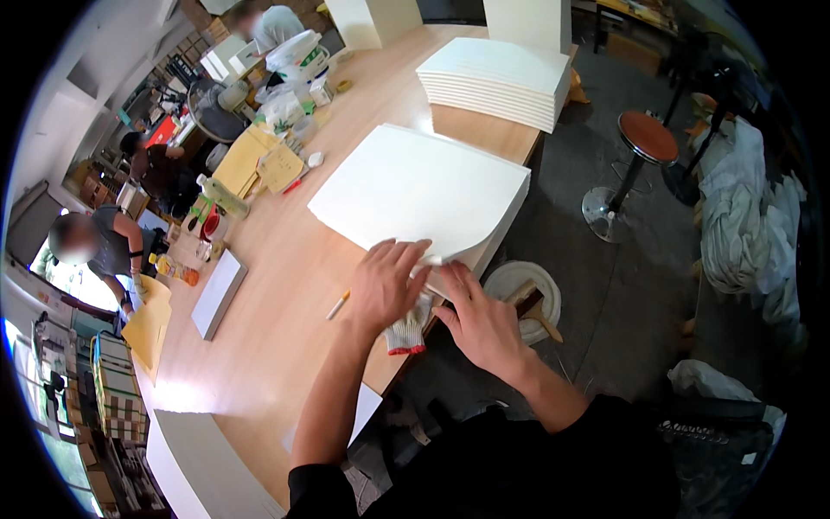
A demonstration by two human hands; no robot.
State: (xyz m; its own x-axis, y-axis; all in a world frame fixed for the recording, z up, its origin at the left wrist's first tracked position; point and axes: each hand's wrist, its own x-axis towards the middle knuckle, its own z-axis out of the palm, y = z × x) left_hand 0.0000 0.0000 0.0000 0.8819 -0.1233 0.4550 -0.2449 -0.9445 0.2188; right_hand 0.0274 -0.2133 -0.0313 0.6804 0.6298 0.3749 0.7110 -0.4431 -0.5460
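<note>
My left fingers [406,259] lie spread and flat, pressing down on the near corner of a stack of white sheets [424,186]; they grip nothing. My right fingers [454,278] are bent a little and press on the same corner at the stack's edge, open too. Under my left hand [386,290] lies a white work glove with a red cuff [408,333], touching my palm. Both forearms come up from below and meet at the corner, the left one straight, the right one angled in from the right.

The stack sits on the near edge of the wooden bench [285,329], its corner hanging just past it. A pencil [338,304] lies just left of my left hand. Farther up the bench rests a second, taller pile of white sheets [497,82]. To the left lie yellow envelopes [246,160] and a flat white box [218,292]. Below the bench edge, by my right hand [480,324], stands a white bucket [529,290].
</note>
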